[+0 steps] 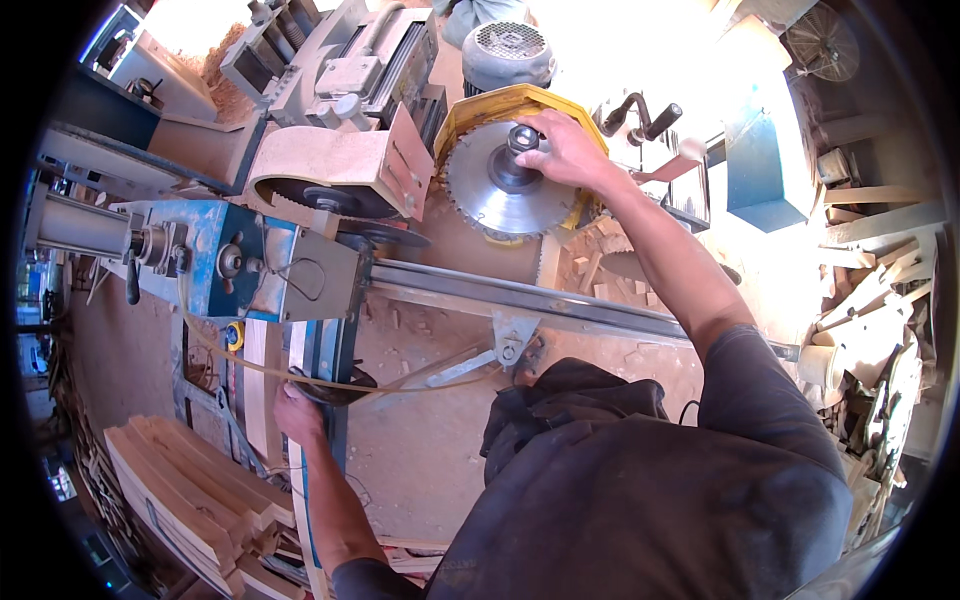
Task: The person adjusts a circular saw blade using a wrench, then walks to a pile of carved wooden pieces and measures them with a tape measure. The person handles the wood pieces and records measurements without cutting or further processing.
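My right hand (pixel 568 150) reaches far forward and rests on the round toothed saw blade (pixel 495 190), its fingers closed around the dark nut (pixel 522 138) at the blade's hub. A yellow guard (pixel 500 102) curves behind the blade. My left hand (pixel 297 412) is down at the lower left, gripping the edge of the blue machine frame (pixel 322 352) beside a thin tan strap (pixel 380 384) that runs across to the right. A grey metal rail (pixel 520 297) crosses between the two hands.
A blue gearbox with a lever (pixel 215 262) and a tan belt cover (pixel 330 165) sit left of the blade, a grey motor (pixel 505 52) behind it. Curved wooden pieces (pixel 195 500) are stacked at lower left, wood offcuts (pixel 870 330) piled at right. Sawdust covers the table (pixel 420 450).
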Demonstrator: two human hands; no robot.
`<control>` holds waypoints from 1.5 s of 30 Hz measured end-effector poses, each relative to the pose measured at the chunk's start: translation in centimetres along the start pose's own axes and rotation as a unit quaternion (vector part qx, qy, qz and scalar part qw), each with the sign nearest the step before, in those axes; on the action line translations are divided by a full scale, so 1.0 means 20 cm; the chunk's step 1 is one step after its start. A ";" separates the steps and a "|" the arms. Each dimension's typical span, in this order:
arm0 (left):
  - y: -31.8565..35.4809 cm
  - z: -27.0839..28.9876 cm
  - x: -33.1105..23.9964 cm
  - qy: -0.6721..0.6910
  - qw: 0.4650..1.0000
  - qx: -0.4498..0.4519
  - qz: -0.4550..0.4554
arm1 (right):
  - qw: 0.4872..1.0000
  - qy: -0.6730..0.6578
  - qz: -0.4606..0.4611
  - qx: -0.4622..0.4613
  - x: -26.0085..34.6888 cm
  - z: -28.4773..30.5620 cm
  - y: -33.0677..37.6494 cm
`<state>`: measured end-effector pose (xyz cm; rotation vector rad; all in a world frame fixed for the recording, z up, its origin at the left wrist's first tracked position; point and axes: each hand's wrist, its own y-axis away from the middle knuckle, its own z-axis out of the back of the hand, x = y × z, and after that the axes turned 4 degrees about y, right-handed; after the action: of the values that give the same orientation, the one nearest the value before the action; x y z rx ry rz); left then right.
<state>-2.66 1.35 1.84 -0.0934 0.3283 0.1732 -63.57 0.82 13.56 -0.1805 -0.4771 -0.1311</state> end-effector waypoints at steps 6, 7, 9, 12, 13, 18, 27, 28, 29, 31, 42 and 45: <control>0.00 0.00 -0.02 0.001 1.000 -0.004 -0.009 | 0.997 -0.061 0.057 0.004 -0.05 -0.02 -0.01; 0.00 0.01 -0.02 0.001 1.000 -0.003 -0.011 | 0.997 -0.051 0.051 0.001 -0.05 -0.02 -0.01; -0.01 -0.01 0.01 -0.007 1.000 -0.002 -0.011 | 0.999 -0.031 0.042 -0.007 -0.04 -0.02 -0.02; -0.01 0.00 0.00 -0.015 1.000 0.004 -0.008 | 1.000 0.003 0.020 -0.003 -0.02 -0.02 -0.02; 0.00 0.01 -0.01 -0.017 1.000 0.007 -0.008 | 1.000 0.010 0.010 -0.013 -0.01 -0.02 -0.01; 0.00 0.00 -0.02 0.013 1.000 -0.013 -0.018 | 0.998 -0.022 -0.026 -0.045 -0.02 -0.07 0.00; 0.00 0.01 -0.01 0.007 1.000 -0.010 -0.012 | 0.992 -0.027 -0.089 -0.085 0.05 -0.11 0.03; 0.00 0.01 -0.02 0.011 1.000 -0.011 -0.012 | 0.992 -0.023 -0.087 -0.091 0.04 -0.12 0.03; 0.00 0.01 -0.02 0.008 1.000 -0.012 -0.011 | 0.991 -0.019 -0.085 -0.097 0.03 -0.13 0.04; 0.01 0.00 -0.02 0.005 1.000 -0.012 -0.006 | 0.991 -0.020 -0.048 -0.125 0.01 -0.15 0.04; 0.00 0.00 -0.02 0.013 1.000 -0.004 0.001 | 0.990 -0.069 -0.006 -0.126 0.00 -0.14 0.05; 0.00 0.00 -0.01 0.013 1.000 -0.002 0.006 | 0.987 -0.083 -0.020 -0.137 0.00 -0.16 0.04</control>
<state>-2.85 1.27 1.95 -0.0978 0.3542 0.1856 -62.02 0.95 10.72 -0.4538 -0.6292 -0.2230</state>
